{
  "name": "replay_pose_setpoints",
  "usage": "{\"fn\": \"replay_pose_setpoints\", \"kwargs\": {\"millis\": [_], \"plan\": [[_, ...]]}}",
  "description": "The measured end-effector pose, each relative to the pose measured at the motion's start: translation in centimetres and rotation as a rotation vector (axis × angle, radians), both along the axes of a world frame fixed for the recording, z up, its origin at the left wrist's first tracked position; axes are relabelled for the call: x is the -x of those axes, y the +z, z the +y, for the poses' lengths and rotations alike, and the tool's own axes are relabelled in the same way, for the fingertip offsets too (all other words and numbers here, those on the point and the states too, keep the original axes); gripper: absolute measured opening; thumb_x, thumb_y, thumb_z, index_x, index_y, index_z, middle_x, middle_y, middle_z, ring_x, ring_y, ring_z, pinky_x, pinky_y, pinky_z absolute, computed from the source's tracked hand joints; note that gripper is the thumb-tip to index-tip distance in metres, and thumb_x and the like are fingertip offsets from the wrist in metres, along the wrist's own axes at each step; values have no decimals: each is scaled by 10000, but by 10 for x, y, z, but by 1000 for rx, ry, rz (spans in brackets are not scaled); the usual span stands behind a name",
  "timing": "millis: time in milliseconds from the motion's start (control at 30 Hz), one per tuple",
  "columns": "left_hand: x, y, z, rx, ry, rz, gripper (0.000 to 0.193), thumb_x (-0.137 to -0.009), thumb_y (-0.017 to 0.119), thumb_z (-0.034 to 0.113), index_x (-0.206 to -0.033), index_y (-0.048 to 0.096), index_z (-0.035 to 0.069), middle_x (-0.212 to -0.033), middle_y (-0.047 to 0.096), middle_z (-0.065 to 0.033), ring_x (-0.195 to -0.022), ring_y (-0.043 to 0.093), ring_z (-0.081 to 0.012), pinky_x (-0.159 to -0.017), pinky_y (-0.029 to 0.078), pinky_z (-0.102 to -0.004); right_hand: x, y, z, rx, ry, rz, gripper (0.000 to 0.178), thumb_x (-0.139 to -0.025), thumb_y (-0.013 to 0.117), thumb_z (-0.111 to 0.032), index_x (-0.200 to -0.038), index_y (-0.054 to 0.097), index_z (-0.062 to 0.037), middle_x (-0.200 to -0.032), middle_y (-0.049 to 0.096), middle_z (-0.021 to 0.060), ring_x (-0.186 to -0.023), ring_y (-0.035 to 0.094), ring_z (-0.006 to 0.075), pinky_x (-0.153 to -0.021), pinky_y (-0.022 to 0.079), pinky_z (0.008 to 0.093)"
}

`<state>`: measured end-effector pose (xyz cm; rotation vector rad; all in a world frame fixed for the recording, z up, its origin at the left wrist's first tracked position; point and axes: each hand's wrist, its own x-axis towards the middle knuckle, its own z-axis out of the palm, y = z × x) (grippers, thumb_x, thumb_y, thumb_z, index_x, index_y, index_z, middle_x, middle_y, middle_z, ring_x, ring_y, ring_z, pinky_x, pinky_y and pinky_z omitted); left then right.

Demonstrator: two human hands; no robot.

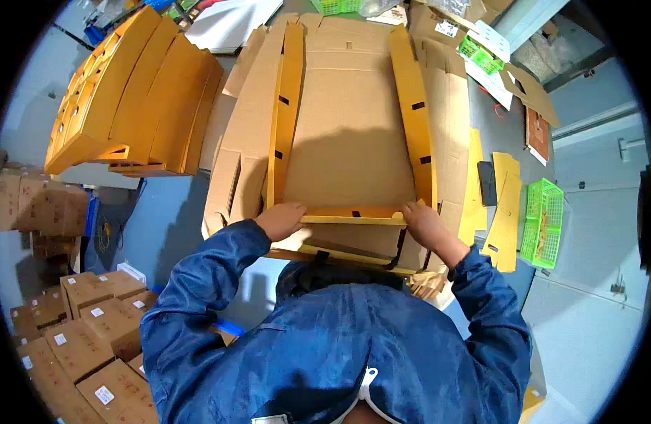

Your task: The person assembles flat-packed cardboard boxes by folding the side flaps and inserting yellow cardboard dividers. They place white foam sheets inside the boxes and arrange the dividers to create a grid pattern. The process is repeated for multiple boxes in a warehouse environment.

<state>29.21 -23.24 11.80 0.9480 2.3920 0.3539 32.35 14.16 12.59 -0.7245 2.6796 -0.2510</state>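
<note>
Three yellow slotted boards stand on edge on a large sheet of cardboard, forming a U that opens at the far side. The left side board and the right side board run away from me, and the front board joins their near ends. My left hand is closed over the near left corner, gripping the front board's end. At the near right corner my right hand grips the other end, its fingers curled over the joint. The undersides of both hands are hidden.
Stacked yellow wooden units stand at the left. To the right lie loose yellow boards, a black piece and a green basket with small parts. Cardboard boxes are piled at lower left. A white panel lies at the back.
</note>
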Motion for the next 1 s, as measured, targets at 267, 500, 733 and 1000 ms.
{"fn": "replay_pose_setpoints", "kwargs": {"millis": [267, 500, 733, 1000], "plan": [[17, -6, 0, 234, -208, 148, 304, -769, 643, 180, -1017, 576, 18, -877, 617, -152, -869, 604, -349, -760, 479, -445, 4, 19, -2, -412, 288, 284, 117, -760, 568, -103, -873, 596, -95, -811, 600, 98, -792, 582, 263, -849, 375, 380], [22, -5, 14, 207, -88, -63, 357, -734, 559, 23, -1083, 611, 78, -923, 649, -204, -864, 624, -373, -750, 498, -466, 21, -7, 7, -324, 315, 12, 63, -703, 589, -118, -724, 647, -109, -707, 646, 98, -723, 624, 261, -765, 418, 362], [37, -20, 16, 418, -178, -224, 208, -688, 592, 72, -865, 668, -7, -897, 653, -212, -878, 624, -370, -742, 504, -447, 37, -20, 0, -425, 300, -152, 152, -718, 576, -131, -814, 689, -97, -816, 685, 123, -785, 661, 282, -709, 471, 398], [-46, -13, 56, -75, 3, -219, 345, -767, 635, 185, -1070, 590, 25, -1074, 581, -212, -1086, 503, -376, -859, 439, -460, 26, -15, 47, -284, 230, 175, 96, -758, 562, -126, -818, 631, -100, -909, 635, 98, -971, 578, 255, -988, 372, 394]]}}
